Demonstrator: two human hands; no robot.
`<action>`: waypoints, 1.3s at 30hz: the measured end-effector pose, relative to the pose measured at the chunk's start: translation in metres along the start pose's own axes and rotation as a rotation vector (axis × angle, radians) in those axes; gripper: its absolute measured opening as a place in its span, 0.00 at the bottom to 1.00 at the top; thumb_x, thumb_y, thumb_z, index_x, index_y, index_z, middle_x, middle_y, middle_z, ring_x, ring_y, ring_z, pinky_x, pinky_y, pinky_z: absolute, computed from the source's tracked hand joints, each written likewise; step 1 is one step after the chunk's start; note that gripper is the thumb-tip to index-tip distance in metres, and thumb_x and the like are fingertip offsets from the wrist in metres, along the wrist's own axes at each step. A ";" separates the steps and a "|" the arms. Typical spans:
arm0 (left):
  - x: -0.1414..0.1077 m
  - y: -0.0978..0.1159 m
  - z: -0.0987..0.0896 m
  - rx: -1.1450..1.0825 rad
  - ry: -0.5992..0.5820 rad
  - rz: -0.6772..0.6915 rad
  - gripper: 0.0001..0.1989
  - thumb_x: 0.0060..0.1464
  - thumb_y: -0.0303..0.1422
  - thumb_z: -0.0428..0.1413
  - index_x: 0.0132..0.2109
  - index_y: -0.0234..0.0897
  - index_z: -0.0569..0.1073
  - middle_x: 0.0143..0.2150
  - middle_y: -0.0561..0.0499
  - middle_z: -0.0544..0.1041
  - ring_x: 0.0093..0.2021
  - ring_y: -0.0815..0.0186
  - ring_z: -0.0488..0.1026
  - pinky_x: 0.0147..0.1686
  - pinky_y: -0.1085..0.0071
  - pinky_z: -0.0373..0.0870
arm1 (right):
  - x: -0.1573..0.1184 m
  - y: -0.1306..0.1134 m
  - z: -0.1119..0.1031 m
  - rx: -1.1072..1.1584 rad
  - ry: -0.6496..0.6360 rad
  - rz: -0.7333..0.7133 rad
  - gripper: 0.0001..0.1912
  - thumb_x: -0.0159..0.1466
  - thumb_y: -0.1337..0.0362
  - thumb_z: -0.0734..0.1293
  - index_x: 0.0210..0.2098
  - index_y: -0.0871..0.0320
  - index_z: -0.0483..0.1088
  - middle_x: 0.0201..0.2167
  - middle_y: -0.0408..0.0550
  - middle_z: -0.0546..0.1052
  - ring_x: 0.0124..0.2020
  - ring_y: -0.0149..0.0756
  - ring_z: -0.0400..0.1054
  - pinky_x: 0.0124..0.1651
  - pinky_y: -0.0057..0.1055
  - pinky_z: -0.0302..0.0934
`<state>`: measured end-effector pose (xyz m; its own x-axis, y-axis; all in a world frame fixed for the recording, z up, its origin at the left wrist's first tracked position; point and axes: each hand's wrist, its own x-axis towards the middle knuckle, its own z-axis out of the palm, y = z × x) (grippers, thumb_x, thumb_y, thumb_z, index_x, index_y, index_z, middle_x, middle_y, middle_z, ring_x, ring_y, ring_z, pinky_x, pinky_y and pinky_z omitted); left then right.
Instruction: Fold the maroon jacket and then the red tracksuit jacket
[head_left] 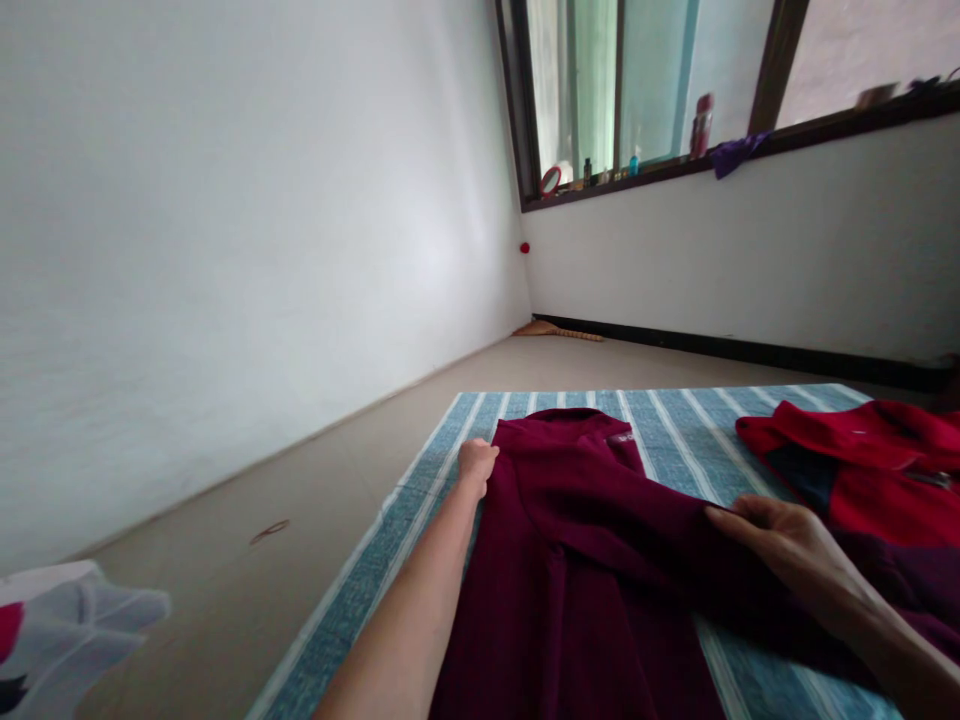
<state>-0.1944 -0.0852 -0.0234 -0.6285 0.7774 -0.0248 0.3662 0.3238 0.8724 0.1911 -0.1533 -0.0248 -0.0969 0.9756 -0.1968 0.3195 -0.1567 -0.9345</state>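
Softly creased maroon garment (517, 600) (pale marking (621, 438) near collar (566, 414)), left hand (477, 464) closed on shoulder edge (507, 447), right hand (780, 540) pinching sleeve (652, 520)

The maroon garment (585, 530) at five o'clock is matt cloth, smooth-faced with soft creasing; the striped sheet (694, 435), from three round to seven o'clock, appears woven, matt and slightly rough. The red garment (874, 500), just past three, is matt cloth. The wall (225, 250) at ten is smooth with faint sheen, the floor (322, 520) at eight smooth, the window (656, 90) toward one glass.
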 end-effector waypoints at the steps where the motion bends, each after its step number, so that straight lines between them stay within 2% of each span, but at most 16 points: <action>1: 0.001 -0.001 0.001 0.053 -0.007 0.005 0.13 0.59 0.37 0.54 0.47 0.33 0.70 0.44 0.48 0.73 0.40 0.63 0.73 0.38 0.63 0.73 | -0.001 -0.001 -0.001 0.003 0.013 -0.009 0.23 0.51 0.41 0.66 0.21 0.56 0.64 0.14 0.39 0.62 0.16 0.27 0.52 0.18 0.27 0.44; 4: 0.001 -0.003 0.001 0.186 -0.027 0.026 0.12 0.59 0.36 0.55 0.45 0.33 0.71 0.43 0.48 0.73 0.40 0.64 0.73 0.39 0.63 0.72 | -0.001 0.000 -0.003 0.003 0.029 -0.004 0.22 0.50 0.43 0.68 0.21 0.56 0.64 0.14 0.38 0.62 0.16 0.27 0.52 0.18 0.26 0.44; 7: 0.001 -0.002 -0.001 0.267 -0.055 0.049 0.11 0.59 0.38 0.54 0.40 0.32 0.72 0.36 0.51 0.74 0.34 0.68 0.72 0.34 0.67 0.72 | 0.001 0.005 0.000 0.013 0.027 0.016 0.21 0.48 0.44 0.69 0.20 0.57 0.64 0.14 0.39 0.62 0.16 0.27 0.52 0.18 0.26 0.45; 12: 0.006 0.007 -0.001 0.341 -0.069 0.084 0.17 0.57 0.44 0.55 0.30 0.32 0.70 0.26 0.55 0.71 0.25 0.71 0.69 0.27 0.72 0.69 | 0.002 0.004 0.007 -0.003 0.040 -0.015 0.22 0.47 0.44 0.69 0.18 0.57 0.64 0.14 0.39 0.62 0.17 0.27 0.52 0.19 0.26 0.45; 15: 0.015 0.016 0.007 0.376 -0.051 0.102 0.15 0.57 0.42 0.55 0.33 0.32 0.71 0.29 0.54 0.72 0.28 0.69 0.71 0.30 0.70 0.70 | -0.001 0.001 0.006 0.024 0.039 0.000 0.22 0.47 0.45 0.70 0.18 0.57 0.64 0.14 0.39 0.62 0.16 0.27 0.52 0.18 0.26 0.45; 19: 0.029 0.021 0.017 0.405 -0.046 0.121 0.12 0.59 0.38 0.54 0.43 0.33 0.71 0.41 0.49 0.74 0.39 0.65 0.73 0.38 0.64 0.72 | -0.007 -0.006 -0.002 0.106 0.068 0.005 0.23 0.49 0.43 0.69 0.21 0.57 0.64 0.15 0.38 0.61 0.16 0.26 0.51 0.17 0.26 0.44; 22: 0.034 0.019 0.017 0.413 -0.069 0.117 0.14 0.59 0.37 0.54 0.48 0.34 0.70 0.47 0.47 0.72 0.44 0.62 0.72 0.42 0.60 0.72 | -0.009 -0.009 -0.004 0.081 0.083 -0.045 0.22 0.51 0.43 0.69 0.24 0.57 0.66 0.16 0.38 0.62 0.16 0.26 0.52 0.17 0.25 0.45; 25: 0.033 0.019 0.015 0.397 -0.083 0.098 0.14 0.59 0.37 0.54 0.49 0.35 0.70 0.48 0.46 0.72 0.45 0.61 0.72 0.43 0.60 0.71 | -0.007 -0.007 0.000 0.033 0.056 -0.049 0.22 0.52 0.44 0.68 0.22 0.57 0.66 0.15 0.39 0.63 0.16 0.26 0.53 0.17 0.25 0.46; 28: 0.028 0.022 0.014 0.342 -0.094 0.069 0.13 0.59 0.38 0.54 0.46 0.34 0.71 0.44 0.48 0.73 0.42 0.63 0.73 0.41 0.62 0.72 | -0.005 -0.005 0.004 0.012 0.058 -0.014 0.22 0.51 0.44 0.68 0.19 0.56 0.64 0.14 0.39 0.62 0.15 0.26 0.52 0.17 0.25 0.45; 32: 0.012 0.025 0.005 0.218 -0.147 0.004 0.14 0.58 0.41 0.54 0.38 0.31 0.72 0.35 0.50 0.75 0.33 0.67 0.73 0.33 0.68 0.72 | -0.004 0.000 0.006 -0.026 0.038 -0.018 0.22 0.51 0.44 0.67 0.18 0.56 0.63 0.14 0.39 0.62 0.15 0.27 0.53 0.17 0.26 0.46; 36: -0.019 0.019 -0.018 0.069 -0.317 -0.101 0.17 0.51 0.44 0.59 0.31 0.32 0.73 0.25 0.48 0.76 0.24 0.65 0.73 0.23 0.71 0.67 | -0.002 0.004 0.005 -0.031 0.032 -0.020 0.22 0.51 0.43 0.66 0.19 0.56 0.63 0.14 0.40 0.63 0.15 0.28 0.54 0.17 0.27 0.47; 39: -0.044 0.009 -0.033 -0.014 -0.425 -0.152 0.17 0.42 0.43 0.64 0.30 0.32 0.74 0.24 0.48 0.77 0.23 0.62 0.74 0.21 0.70 0.66 | -0.002 0.004 0.006 -0.014 0.026 -0.026 0.23 0.50 0.43 0.67 0.19 0.56 0.63 0.14 0.39 0.62 0.15 0.27 0.53 0.17 0.27 0.46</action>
<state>-0.1863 -0.1338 0.0015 -0.3360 0.8749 -0.3487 0.2803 0.4463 0.8498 0.1869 -0.1570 -0.0302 -0.0809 0.9830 -0.1646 0.3302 -0.1293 -0.9350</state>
